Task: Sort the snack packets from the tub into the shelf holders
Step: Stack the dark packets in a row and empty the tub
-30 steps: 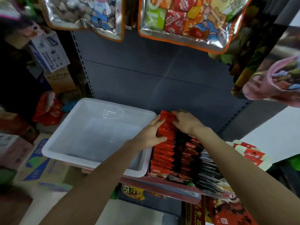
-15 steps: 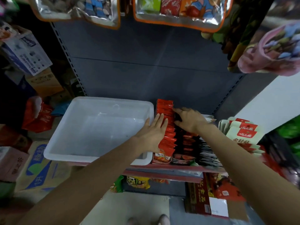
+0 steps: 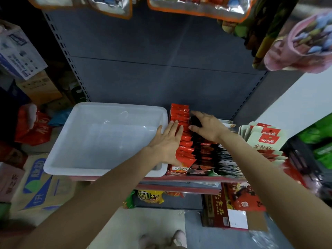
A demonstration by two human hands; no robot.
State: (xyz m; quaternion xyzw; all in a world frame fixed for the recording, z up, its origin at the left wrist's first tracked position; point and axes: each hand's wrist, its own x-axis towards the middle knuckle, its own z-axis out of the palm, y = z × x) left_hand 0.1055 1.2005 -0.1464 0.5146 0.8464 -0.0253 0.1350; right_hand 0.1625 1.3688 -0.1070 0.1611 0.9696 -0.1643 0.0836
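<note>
A white plastic tub (image 3: 75, 159) stands on the shelf at the left, with nothing visible inside. To its right a row of red snack packets (image 3: 179, 112) fills a holder, and a row of black packets (image 3: 204, 153) fills the holder beside it. My left hand (image 3: 167, 141) lies flat with straight fingers on the red packets. At the back of the black row my right hand (image 3: 206, 125) grips a black packet (image 3: 195, 121) between thumb and fingers.
Pale cards with red labels (image 3: 264, 139) stand in holders at the far right of the shelf. Large foil snack bags (image 3: 197, 6) hang overhead. Cardboard boxes (image 3: 36, 184) pile up at the left. More packets and a box sit on the lower shelf (image 3: 179, 188).
The view has tilted down, so the shelf sits higher in frame. My left hand has flattened onto the red packets. My right hand has shifted from the red row to the black one.
</note>
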